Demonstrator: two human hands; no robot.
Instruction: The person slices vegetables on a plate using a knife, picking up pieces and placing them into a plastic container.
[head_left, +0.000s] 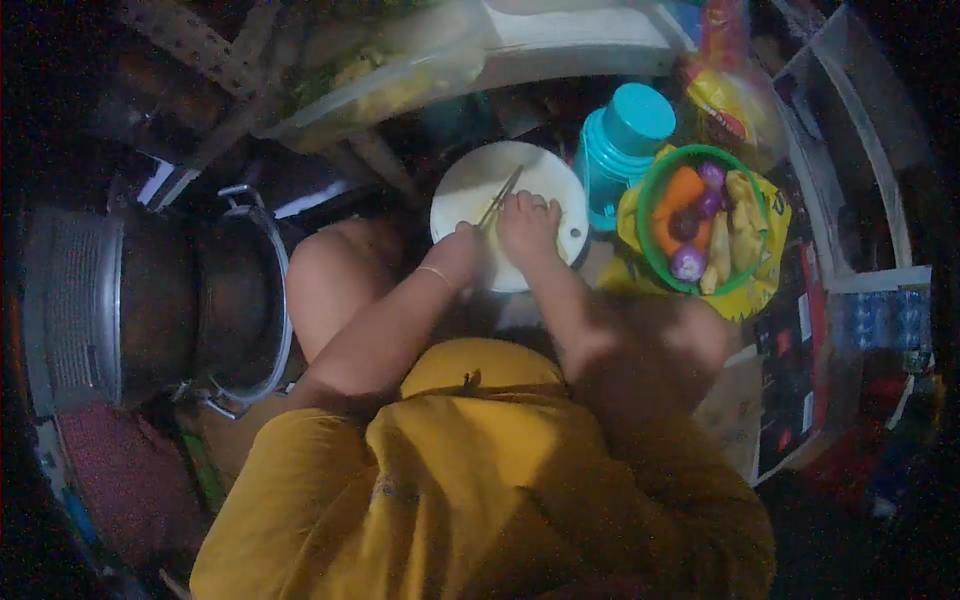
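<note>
A round white cutting board (457, 180) lies in front of me, with a small hole near its right edge. My left hand (459, 253) grips a knife (504, 193), whose blade points away from me across the board. Just right of the blade, my right hand (529, 223) rests on the board with curled fingers and a ring on one of them. Small pale yellowish food (562, 238) shows beside those fingers; most of what lies beneath them is hidden.
To the right, a green basket (651, 251) holds carrots (681, 187), purple onions (688, 264) and pale, elongated vegetables (742, 217), on a yellow plastic bag (776, 225). A turquoise jug (611, 165) stands between board and basket. At left is a large metal pot (281, 300) with loop handles.
</note>
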